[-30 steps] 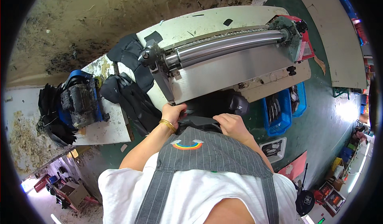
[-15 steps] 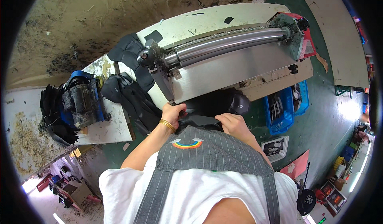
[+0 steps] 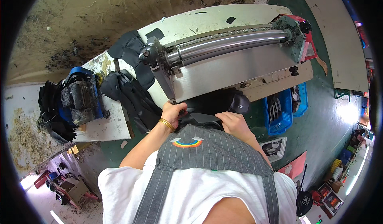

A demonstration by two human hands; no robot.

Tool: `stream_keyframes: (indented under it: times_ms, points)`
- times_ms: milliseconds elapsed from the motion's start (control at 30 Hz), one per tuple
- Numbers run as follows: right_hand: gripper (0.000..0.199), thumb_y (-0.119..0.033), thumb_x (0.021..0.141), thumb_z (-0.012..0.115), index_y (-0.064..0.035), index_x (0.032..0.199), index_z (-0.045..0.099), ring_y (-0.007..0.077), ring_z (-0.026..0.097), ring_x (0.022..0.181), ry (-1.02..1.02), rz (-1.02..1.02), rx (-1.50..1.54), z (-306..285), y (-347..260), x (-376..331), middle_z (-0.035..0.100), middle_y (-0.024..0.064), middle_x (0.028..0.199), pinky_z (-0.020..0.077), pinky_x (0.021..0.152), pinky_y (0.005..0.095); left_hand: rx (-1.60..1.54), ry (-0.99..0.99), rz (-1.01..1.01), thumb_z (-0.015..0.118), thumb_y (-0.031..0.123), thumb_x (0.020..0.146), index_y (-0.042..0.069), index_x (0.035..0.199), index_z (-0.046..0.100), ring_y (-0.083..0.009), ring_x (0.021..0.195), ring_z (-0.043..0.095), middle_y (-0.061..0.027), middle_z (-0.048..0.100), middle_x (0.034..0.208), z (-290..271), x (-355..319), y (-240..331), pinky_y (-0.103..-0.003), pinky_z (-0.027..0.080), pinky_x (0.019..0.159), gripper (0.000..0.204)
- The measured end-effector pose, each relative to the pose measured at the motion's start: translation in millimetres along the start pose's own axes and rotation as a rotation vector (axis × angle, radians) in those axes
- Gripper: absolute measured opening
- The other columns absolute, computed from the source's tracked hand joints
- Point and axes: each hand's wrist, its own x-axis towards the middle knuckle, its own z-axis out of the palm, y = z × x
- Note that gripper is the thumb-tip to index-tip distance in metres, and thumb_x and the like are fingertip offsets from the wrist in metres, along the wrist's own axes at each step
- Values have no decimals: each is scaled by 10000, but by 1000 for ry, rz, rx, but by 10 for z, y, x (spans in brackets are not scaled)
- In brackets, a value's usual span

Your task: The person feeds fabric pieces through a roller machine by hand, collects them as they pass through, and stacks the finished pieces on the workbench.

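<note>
My left hand (image 3: pixel 172 114), with gold bangles at the wrist, is closed beside the near left corner of a roller machine (image 3: pixel 235 44). A small red and dark bit shows at its fingers, but what it holds is mostly hidden. My right hand (image 3: pixel 234 125) pinches the right end of a thin dark grey sheet piece (image 3: pixel 202 118), which lies between the hands, close against my striped apron (image 3: pixel 207 148). Just beyond the piece, black material (image 3: pixel 211 103) sits under the machine's metal plate.
Black sheet pieces (image 3: pixel 129 96) drape over the table's left side. Farther left, a dirty motor (image 3: pixel 81 98) in a blue holder stands beside more black strips (image 3: pixel 52 112). Blue baskets (image 3: pixel 282 122) and a white basket (image 3: pixel 275 157) with dark pieces are on the green floor at right.
Both hands keep almost the same place and grip. The dark grey piece between them has tilted slightly, and the whole view has shifted a little.
</note>
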Motion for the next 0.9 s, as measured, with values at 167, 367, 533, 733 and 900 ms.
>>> stream_keyframes:
  times_ms: [167,367,533,733,900]
  points:
    - [278,54,702,629,-4,974,620,286,654,726,-5,34,29,-1,-29,6,650,112,848,545,635,361,11,6,6,644,-31,763,31,926,582,-145,673,574,-46,589,792,-23,-16,-10,-329,523,613,185]
    - [241,-6,824,621,-8,1065,608,188,623,665,161,283,207,-111,7,114,625,123,797,496,600,313,111,-219,-107,721,154,835,42,1093,569,-168,925,607,-61,618,1021,-158,-124,218,-335,531,812,321]
    - [242,-73,899,632,35,1108,576,110,610,828,277,685,556,-347,418,18,676,98,930,483,751,258,1316,-400,332,649,247,912,20,1170,572,-147,892,639,-89,669,1044,-434,-652,1374,-275,524,757,352]
    - [326,-82,842,689,28,1124,568,205,629,987,212,620,477,-460,677,404,654,147,1075,489,872,325,1294,-666,906,564,215,960,21,1141,573,-108,937,615,-38,640,960,1056,-411,2808,-240,488,783,266]
    - [337,-122,795,743,-3,1069,589,271,628,856,433,367,57,-547,517,1046,635,144,961,501,765,373,1455,-721,343,594,408,909,6,1192,545,-177,960,589,-119,600,1123,1600,1197,2426,-313,515,791,494]
